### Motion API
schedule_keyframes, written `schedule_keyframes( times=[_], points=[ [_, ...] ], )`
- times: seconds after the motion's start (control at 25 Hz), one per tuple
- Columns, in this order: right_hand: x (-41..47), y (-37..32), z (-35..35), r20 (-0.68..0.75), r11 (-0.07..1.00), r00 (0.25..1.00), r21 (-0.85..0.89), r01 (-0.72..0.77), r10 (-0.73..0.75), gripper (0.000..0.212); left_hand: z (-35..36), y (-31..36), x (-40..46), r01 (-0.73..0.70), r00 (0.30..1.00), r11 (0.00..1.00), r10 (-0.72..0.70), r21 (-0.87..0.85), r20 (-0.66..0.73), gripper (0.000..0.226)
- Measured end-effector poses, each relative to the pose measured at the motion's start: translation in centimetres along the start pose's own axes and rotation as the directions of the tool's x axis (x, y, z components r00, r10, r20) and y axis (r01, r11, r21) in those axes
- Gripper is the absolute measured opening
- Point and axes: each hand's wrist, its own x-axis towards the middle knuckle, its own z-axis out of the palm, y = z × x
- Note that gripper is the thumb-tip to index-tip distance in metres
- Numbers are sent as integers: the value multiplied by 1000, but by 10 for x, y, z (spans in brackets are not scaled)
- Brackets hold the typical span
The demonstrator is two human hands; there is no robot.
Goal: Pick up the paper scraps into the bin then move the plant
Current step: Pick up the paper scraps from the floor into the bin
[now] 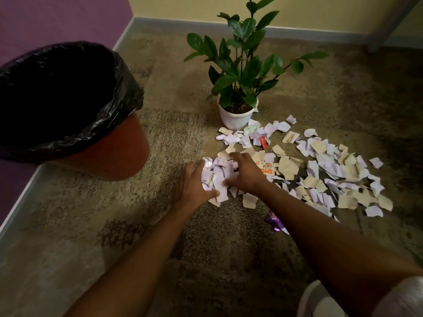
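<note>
Currently, two containers stand on the carpet (pixel 160 225). Container 1: one orange-brown bin (pixel 119 149) lined with one black bag (pixel 109 106) folded over its rim, positioned at the left beside the purple wall (pixel 45 17). Its interior is dark; any contents cannot be made out. Container 2: one white pot (pixel 235 118) holding one green leafy plant (pixel 242 65), upright, positioned beyond the paper and touching the nearest scraps at its base.

Paper scraps (pixel 332 175): white and beige torn pieces, too many and too overlapped to count, spread over the carpet from the pot's base out to the right. Mixed into the spread are one small red item (pixel 263 141), one orange printed scrap (pixel 266 168), and one shiny purple wrapper (pixel 274 223), the last partly hidden behind the right forearm.

Hands: two, both bare, both reaching forward to the left end of the spread. The left hand (pixel 194 183) lies at the left edge of a gathered clump of white scraps (pixel 218 177), fingers curved along it and thumb against its near side. The right hand (pixel 245 173) rests on top of the clump from the right, fingers curled down into the paper. The clump sits between the two hands, on the carpet, near the bin but apart from it.
</note>
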Motion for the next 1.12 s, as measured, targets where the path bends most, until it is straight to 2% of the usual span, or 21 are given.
schedule_keyframes(
  times=[0.08, 0.16, 0.32, 0.44, 0.56, 0.68, 0.8, 1.0, 1.12],
  points=[
    [3, -8, 13, 128, 999, 992, -35, 1, 3, 104, 6, -1, 1, 38, 996, 995, -30, -92, 87, 97],
    [3, -17, 27, 166, 999, 986, -43, 30, -22, 99, 9, 3, 0, 30, 995, 995, -20, -98, 98, 78],
    [-3, -25, 40, 55, 998, 996, 5, 64, -64, 55, 4, 6, 1, 23, 999, 998, -21, -53, 39, 45],
    [-5, -31, 28, -57, 996, 998, 91, -9, 14, 17, -9, 15, 3, 43, 999, 998, -43, -51, 4, 25],
    [0, -49, 3, -137, 986, 989, 165, -35, 58, 10, -30, 35, 12, 58, 996, 997, -60, -44, -60, 27],
    [4, -76, -29, -245, 977, 970, 209, 42, 11, 10, -67, 57, 23, 56, 988, 993, -70, -107, -137, 27],
    [7, -113, -62, -346, 955, 937, 259, 143, -46, 6, -118, 77, 29, 14, 967, 996, -35, -84, -251, 26],
    [5, -197, -108, -495, 871, 854, 338, 357, -158, 6, -221, 97, 14, -126, 861, 988, 67, -84, -503, 24],
    [6, -254, -117, -516, 782, 821, 397, 481, -243, 8, -275, 87, -5, -190, 773, 978, 93, -89, -627, 18]
  ],
)
